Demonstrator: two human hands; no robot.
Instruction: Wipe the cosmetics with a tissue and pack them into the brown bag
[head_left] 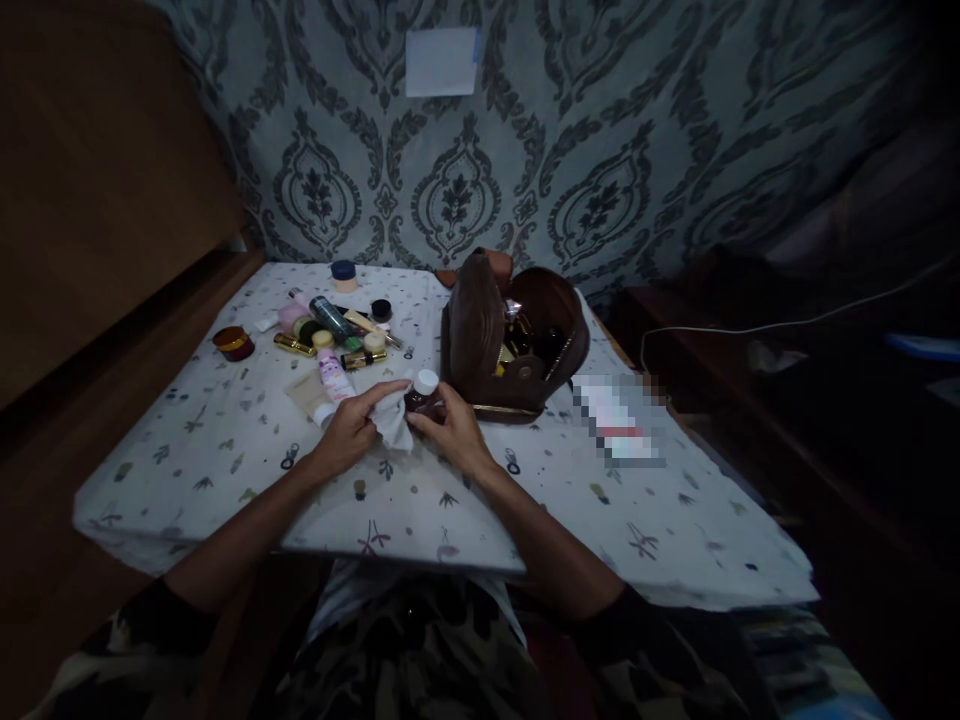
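Between my hands, above the front part of the table, is a small dark brown bottle (pixel 420 400) with a white cap. My right hand (pixel 456 432) is closed on the bottle from the right. A crumpled white cloth or tissue (pixel 391 420) is gripped in my left hand (pixel 351 430) and touches the bottle's left side. Just beyond my left hand lie a pink-and-white tube (pixel 334 375) and a beige tube (pixel 309 396) with a white cap. Behind my right hand stands an unzipped brown bag (pixel 472 340) with several items inside, mostly in shadow.
Several cosmetics crowd the table's left side, among them a dark bottle (pixel 330 318), a gold tube (pixel 294 345), an amber jar (pixel 234 344) and a blue-lidded jar (pixel 343 276). A blurred-out flat item (pixel 619 420) lies right of the bag. A patterned cloth (pixel 247 500) covers the table.
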